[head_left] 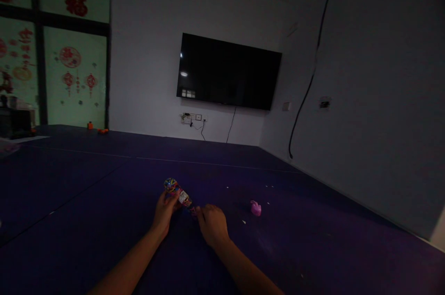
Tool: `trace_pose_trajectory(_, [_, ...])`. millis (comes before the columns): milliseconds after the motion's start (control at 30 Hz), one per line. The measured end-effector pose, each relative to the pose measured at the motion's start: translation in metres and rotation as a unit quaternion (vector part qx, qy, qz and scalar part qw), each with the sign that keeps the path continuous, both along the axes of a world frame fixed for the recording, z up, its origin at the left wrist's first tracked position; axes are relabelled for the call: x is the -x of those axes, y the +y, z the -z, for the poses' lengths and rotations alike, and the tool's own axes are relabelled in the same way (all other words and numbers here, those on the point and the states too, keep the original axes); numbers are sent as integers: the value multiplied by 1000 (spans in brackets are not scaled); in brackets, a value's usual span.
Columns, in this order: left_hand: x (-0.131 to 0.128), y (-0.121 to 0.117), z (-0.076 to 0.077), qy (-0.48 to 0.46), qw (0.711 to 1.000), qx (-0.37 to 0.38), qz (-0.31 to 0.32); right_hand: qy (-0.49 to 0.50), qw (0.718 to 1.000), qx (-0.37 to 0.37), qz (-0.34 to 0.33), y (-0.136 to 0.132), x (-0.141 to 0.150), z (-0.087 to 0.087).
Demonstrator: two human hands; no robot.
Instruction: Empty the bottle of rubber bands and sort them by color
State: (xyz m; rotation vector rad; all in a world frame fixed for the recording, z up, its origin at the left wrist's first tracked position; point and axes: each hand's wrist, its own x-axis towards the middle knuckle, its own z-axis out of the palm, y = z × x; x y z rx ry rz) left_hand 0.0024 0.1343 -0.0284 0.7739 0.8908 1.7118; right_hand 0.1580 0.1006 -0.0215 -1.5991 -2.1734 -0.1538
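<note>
The left hand (164, 211) grasps a clear, round-ended plastic container with a white label and multicoloured contents (170, 185), tilted above the dark purple surface (104, 221), while the right hand (213, 224) curls its fingers at the lower end, their grip too dim to tell. It looks light, stiff and smooth, probably best held around its labelled middle.

The left hand (166, 209) is gripping the container's (183, 197) middle, the right hand (213, 225) is pinching its near end, both forearms (130, 260) slanting in toward it.
</note>
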Motion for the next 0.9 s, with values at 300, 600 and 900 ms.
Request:
trace_pose_trajectory(300, [0,0,0,3,1000,-3,-1,118,990,-5,-78,8,-7,6])
trace_pose_trajectory(600, [0,2,0,-16,1000,17,19,94,981,9,-171,5,-5,6])
trace_pose_trajectory(900, [-2,-3,-4,18,999,-5,32,82,979,88,-164,17,4,14])
